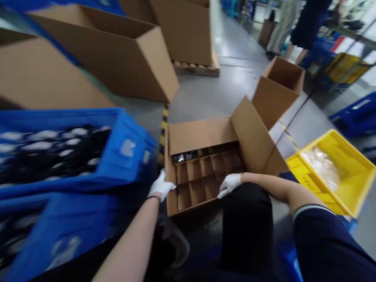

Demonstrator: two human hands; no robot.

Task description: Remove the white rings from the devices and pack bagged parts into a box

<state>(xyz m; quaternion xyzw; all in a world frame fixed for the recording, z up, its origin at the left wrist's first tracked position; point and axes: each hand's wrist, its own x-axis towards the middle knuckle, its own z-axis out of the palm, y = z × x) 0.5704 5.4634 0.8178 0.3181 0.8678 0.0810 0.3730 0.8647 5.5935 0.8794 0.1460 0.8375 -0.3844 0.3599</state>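
Observation:
An open cardboard box [170, 201] sits in front of me, its far and right flaps standing up. Brown cardboard dividers [194, 172] split its inside into many cells, and dark shiny packages [184, 156] show in the far left ones. My left hand [161, 185], in a white glove, grips the box's left wall with the thumb over the rim. At the near edge, my right hand [229, 184], also gloved, has its fingers curled over the box's rim beside my knee. Parts of both hands' fingers are hidden by the cardboard.
Blue crates [117, 145] with dark, white-topped items stand at the left. Tall cardboard boxes [158, 58] are behind them, and another open box [276, 92] stands ahead right. A yellow crate [311, 182] holding clear plastic is at the right. People stand far back.

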